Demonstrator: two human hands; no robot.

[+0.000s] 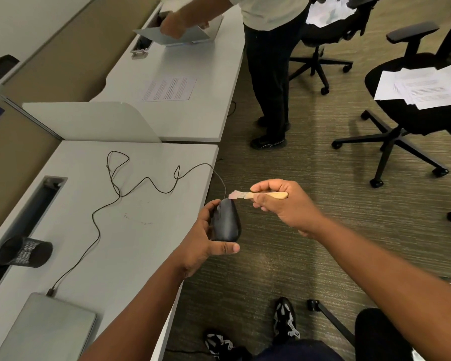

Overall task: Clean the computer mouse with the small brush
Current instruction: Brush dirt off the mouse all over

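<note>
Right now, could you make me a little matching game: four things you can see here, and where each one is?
Things:
1. mouse
2. small brush
3. mesh cup
4. loose papers

Places:
A. lying on its side on the desk
B. on a black chair seat
C. in the left hand, held off the desk's edge
D. in the right hand, bristles at the mouse's front

Pairs: 1-C, 2-D, 3-A, 4-B
</note>
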